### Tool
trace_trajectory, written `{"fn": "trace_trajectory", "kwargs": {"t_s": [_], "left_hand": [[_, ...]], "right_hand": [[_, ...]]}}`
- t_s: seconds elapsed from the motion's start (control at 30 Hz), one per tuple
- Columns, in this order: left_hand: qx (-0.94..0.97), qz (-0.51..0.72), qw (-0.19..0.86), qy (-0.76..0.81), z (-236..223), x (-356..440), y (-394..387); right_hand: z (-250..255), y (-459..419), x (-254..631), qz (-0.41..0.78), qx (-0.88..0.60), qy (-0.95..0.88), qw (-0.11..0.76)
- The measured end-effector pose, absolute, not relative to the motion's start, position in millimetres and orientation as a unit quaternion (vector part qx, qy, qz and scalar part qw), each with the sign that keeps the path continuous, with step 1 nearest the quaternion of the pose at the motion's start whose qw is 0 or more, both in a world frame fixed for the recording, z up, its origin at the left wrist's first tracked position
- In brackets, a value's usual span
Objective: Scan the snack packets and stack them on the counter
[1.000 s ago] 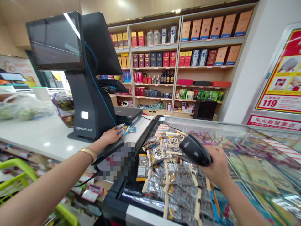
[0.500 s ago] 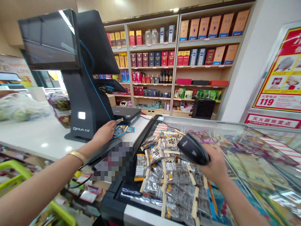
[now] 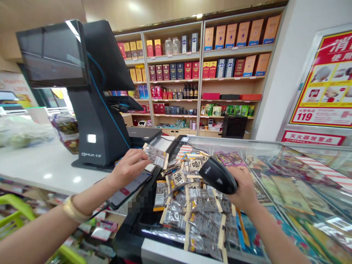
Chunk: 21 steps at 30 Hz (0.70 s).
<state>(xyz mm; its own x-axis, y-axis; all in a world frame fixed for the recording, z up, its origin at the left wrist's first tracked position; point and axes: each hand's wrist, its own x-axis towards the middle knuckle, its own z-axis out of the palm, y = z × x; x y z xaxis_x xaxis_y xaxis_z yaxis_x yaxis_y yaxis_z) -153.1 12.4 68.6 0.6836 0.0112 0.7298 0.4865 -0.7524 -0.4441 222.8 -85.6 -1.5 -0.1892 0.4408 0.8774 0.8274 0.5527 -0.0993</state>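
A small clear snack packet (image 3: 156, 156) with cream ends is pinched between the fingertips of my left hand (image 3: 132, 165), above the gap between the white counter and the glass-topped case. My right hand (image 3: 244, 185) grips a black handheld barcode scanner (image 3: 217, 176), its head pointing left over the packets. Beneath the scanner lies a heap of similar snack packets (image 3: 203, 220), some showing large black characters on white labels. A phone or tablet (image 3: 132, 189) lies at the counter edge below my left wrist, partly covered by my arm and by blurring.
A dark point-of-sale terminal (image 3: 95, 121) stands on the white counter (image 3: 55, 170) at left. Behind it sits a jar-like package (image 3: 66, 132). The glass case (image 3: 299, 157) holds more bagged goods at right. Green basket parts (image 3: 18, 205) show at lower left; boxed-goods shelves (image 3: 176, 58) stand behind.
My left hand has moved right and toward me from the packets beside the terminal, bringing one packet nearer the scanner. My right hand still grips the scanner. The view has shifted slightly.
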Motion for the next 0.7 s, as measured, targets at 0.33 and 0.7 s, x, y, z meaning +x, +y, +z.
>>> {"fn": "trace_trajectory", "kwargs": {"t_s": [0.33, 0.7], "left_hand": [[-0.863, -0.353, 0.356, -0.067, 72, -109, -33], [-0.845, -0.416, 0.229, -0.244, 48, -83, -24]], "right_hand": [[6, -95, 206, -0.137, -0.398, -0.782, 0.46], [8, -98, 200, -0.13, -0.402, -0.778, 0.465]]}}
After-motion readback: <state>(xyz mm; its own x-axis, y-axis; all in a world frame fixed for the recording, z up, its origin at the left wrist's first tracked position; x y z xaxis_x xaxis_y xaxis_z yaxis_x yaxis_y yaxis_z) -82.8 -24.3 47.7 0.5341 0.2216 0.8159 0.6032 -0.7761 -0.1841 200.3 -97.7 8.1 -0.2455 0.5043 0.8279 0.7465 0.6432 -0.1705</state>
